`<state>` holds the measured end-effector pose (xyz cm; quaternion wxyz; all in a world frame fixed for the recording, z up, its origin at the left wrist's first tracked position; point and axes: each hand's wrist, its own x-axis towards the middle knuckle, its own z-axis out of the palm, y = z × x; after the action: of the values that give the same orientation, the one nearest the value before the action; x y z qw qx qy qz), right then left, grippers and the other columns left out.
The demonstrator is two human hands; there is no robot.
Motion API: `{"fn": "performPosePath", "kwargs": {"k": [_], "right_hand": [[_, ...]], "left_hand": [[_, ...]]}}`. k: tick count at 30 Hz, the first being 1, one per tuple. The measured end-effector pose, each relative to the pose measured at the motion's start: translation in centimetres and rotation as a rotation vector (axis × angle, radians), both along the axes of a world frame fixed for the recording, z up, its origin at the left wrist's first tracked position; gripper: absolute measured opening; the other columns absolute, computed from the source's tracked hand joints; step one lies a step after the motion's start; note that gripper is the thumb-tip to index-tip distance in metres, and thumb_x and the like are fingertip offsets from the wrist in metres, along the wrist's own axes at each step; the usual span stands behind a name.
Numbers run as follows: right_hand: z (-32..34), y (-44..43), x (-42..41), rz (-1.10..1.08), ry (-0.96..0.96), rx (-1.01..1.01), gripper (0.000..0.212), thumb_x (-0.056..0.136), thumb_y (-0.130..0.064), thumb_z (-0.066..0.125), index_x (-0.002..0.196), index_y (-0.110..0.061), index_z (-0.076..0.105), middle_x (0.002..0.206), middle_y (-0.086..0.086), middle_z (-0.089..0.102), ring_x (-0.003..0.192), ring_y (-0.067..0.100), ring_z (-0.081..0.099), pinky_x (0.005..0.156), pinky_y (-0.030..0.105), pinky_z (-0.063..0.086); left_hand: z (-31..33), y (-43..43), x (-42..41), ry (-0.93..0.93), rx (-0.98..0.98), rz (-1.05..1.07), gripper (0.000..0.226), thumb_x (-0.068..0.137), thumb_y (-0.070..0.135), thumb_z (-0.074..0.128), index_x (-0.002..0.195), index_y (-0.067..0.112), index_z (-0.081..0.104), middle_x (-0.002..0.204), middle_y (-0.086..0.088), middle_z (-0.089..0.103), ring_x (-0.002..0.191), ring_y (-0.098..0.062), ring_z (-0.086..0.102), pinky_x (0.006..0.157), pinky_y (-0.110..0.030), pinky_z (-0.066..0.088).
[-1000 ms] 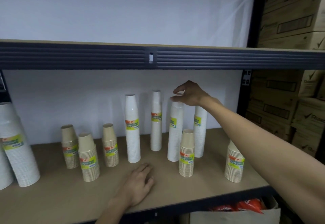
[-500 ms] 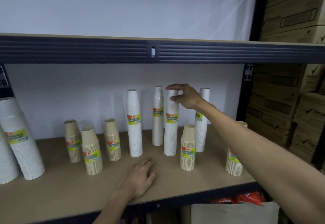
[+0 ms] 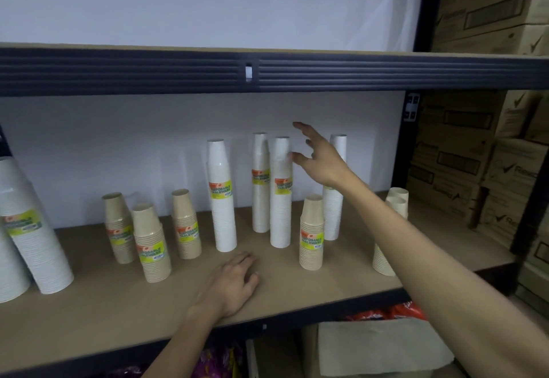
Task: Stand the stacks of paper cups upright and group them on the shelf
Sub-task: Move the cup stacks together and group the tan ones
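Finds all visible cup stacks upright on shelf, grouping incomplete; notes right hand splayed, empty, just beside tall white stack, left hand flat, empty.

Bare right hand is reaching up and forward on a stretched bare right arm, fingers spreading apart, nearly straight, thumb pointing left, gripping nothing. Bare left hand is lying palm down, fingers relaxed, left forearm coming up from the bottom edge.
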<state>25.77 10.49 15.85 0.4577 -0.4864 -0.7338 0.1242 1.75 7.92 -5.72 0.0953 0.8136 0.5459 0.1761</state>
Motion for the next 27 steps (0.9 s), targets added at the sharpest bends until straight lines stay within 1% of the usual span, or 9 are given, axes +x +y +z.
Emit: {"fn": "performPosePath", "kwargs": {"k": [3, 5, 9, 11, 14, 18, 22, 25, 27], "right_hand": [[-5.0, -5.7, 0.9, -0.127, 0.286, 0.127, 0.039, 0.089, -0.021, 0.068, 0.126, -0.028, 0.056, 0.128, -0.009, 0.059, 0.115, 0.006, 0.057, 0.097, 0.029, 0.050], [-10.2, -8.5, 1.1, -0.297, 0.388, 0.087, 0.029, 0.083, -0.027, 0.075, 0.108, -0.025, 0.059, 0.105, -0.009, 0.065, 0.096, 0.006, 0.062, 0.084, 0.031, 0.055], [-18.0, -7.7, 0.1, -0.376, 0.328, -0.244, 0.062, 0.068, -0.047, 0.084, 0.114, -0.022, 0.050, 0.107, 0.003, 0.059, 0.097, 0.019, 0.060, 0.077, 0.028, 0.046], [-19.3, -6.2, -0.3, -0.365, 0.266, -0.298, 0.064, 0.068, -0.049, 0.083, 0.115, -0.020, 0.050, 0.110, 0.003, 0.059, 0.103, 0.020, 0.058, 0.080, 0.028, 0.042], [-19.5, -4.7, -0.2, -0.309, 0.214, -0.304, 0.057, 0.073, -0.046, 0.081, 0.116, -0.020, 0.054, 0.113, -0.001, 0.065, 0.112, 0.022, 0.059, 0.089, 0.035, 0.049], [-18.7, -4.8, 0.8, -0.236, 0.166, -0.331, 0.053, 0.077, -0.042, 0.081, 0.118, -0.018, 0.058, 0.113, -0.004, 0.068, 0.111, 0.017, 0.062, 0.088, 0.023, 0.045], [-17.0, -6.3, 1.9, -0.210, 0.158, -0.349, 0.067, 0.078, -0.044, 0.079, 0.133, -0.019, 0.051, 0.117, -0.007, 0.062, 0.110, 0.010, 0.059, 0.090, 0.024, 0.045], [-13.1, -7.0, 2.8, -0.345, 0.323, -0.152, 0.049, 0.083, -0.035, 0.076, 0.124, -0.017, 0.058, 0.104, -0.003, 0.065, 0.095, 0.012, 0.065, 0.084, 0.023, 0.052], [-9.9, -6.4, 3.1, -0.422, 0.375, 0.021, 0.037, 0.084, -0.031, 0.074, 0.116, -0.017, 0.060, 0.096, -0.002, 0.064, 0.090, 0.016, 0.065, 0.074, 0.018, 0.046]], "left_hand": [[-0.1, 0.0, 0.1, -0.006, 0.004, 0.003, 0.055, 0.100, 0.043, 0.038, 0.150, 0.022, 0.034, 0.158, 0.001, 0.029, 0.145, -0.015, 0.025, 0.117, -0.024, 0.014], [-0.1, 0.0, 0.1, 0.006, -0.002, 0.011, 0.057, 0.098, 0.047, 0.036, 0.149, 0.023, 0.035, 0.158, 0.002, 0.030, 0.144, -0.015, 0.028, 0.116, -0.025, 0.018], [-0.2, 0.0, 0.0, 0.006, -0.015, 0.016, 0.062, 0.094, 0.050, 0.033, 0.149, 0.023, 0.035, 0.158, 0.002, 0.029, 0.145, -0.015, 0.026, 0.116, -0.025, 0.016], [-0.2, -0.1, 0.0, 0.004, -0.019, 0.024, 0.057, 0.098, 0.047, 0.037, 0.150, 0.024, 0.034, 0.159, 0.002, 0.027, 0.145, -0.014, 0.024, 0.117, -0.026, 0.015], [-0.2, -0.2, 0.0, -0.012, -0.032, 0.019, 0.063, 0.093, 0.052, 0.033, 0.150, 0.024, 0.034, 0.159, 0.002, 0.028, 0.145, -0.013, 0.024, 0.118, -0.027, 0.016], [0.2, -0.3, 0.2, -0.021, 0.017, -0.022, 0.053, 0.098, 0.040, 0.041, 0.147, 0.019, 0.041, 0.155, 0.001, 0.035, 0.143, -0.014, 0.030, 0.113, -0.019, 0.017], [0.9, -1.6, 2.1, -0.053, 0.069, -0.106, 0.038, 0.095, 0.029, 0.048, 0.130, 0.020, 0.057, 0.134, 0.007, 0.052, 0.122, -0.013, 0.051, 0.100, -0.019, 0.034], [0.8, -2.1, 4.9, -0.117, 0.076, -0.093, 0.040, 0.091, 0.037, 0.045, 0.128, 0.027, 0.054, 0.127, 0.012, 0.052, 0.115, -0.014, 0.053, 0.097, -0.032, 0.045], [0.8, -2.2, 6.8, -0.174, 0.087, -0.079, 0.041, 0.089, 0.033, 0.048, 0.130, 0.030, 0.051, 0.127, 0.010, 0.054, 0.114, -0.016, 0.054, 0.095, -0.034, 0.046]]}}
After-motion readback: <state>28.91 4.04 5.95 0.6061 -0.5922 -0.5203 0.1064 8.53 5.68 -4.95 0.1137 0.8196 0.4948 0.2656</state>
